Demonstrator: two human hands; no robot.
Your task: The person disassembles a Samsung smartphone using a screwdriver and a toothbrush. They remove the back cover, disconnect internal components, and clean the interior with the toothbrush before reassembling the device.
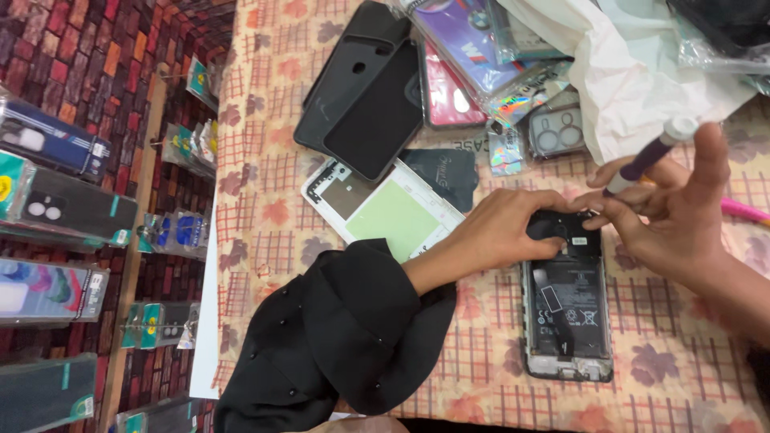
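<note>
Purple-handled, the screwdriver [654, 152] sits pinched in my right hand [682, 212], fingers closed round its shaft, tip angled down toward the top edge of the opened phone [568, 309]. My left hand [505, 232] presses flat on that same upper end, steadying it rather than gripping, with nothing enclosed in it. Below both grips the phone lies face down on the patterned cloth [273, 160], back already off, battery and board exposed. Beyond my left wrist rests the removed white back panel [381, 210], with dark phone cases [365, 96] further off. I judge the opening done; work at the upper cover remains, and the battery looks untouched.
</note>
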